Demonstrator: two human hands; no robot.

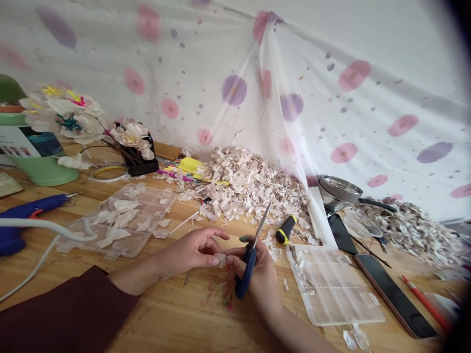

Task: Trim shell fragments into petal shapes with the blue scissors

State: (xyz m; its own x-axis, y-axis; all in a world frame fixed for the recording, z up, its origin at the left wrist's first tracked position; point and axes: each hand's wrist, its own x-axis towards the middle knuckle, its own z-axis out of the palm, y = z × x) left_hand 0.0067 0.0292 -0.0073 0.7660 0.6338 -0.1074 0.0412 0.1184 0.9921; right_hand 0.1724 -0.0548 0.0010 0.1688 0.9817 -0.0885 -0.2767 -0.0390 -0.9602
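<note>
A small pale petal-like flake [221, 260] is pinched between the thumb and fingers of my left hand [191, 249]. My right hand [263, 267] grips a pair of scissors [246, 275] with dark blue handles, their blades slanting up and away. The right thumb tip touches or nearly touches the flake. To the left, larger white petal-like pieces [119, 215] lie on a clear plastic divider box [138, 247]. Beyond my hands rises a big heap of pale dry flakes [250, 181].
A second clear compartment box [336, 289] lies right, beside a phone [395, 294] and a red pen [423, 299]. A yellow-black handle [286, 229] is near the heap. Blue glue gun [33, 211] and white cable [40, 223] are left. Metal bowls [338, 189] stand behind.
</note>
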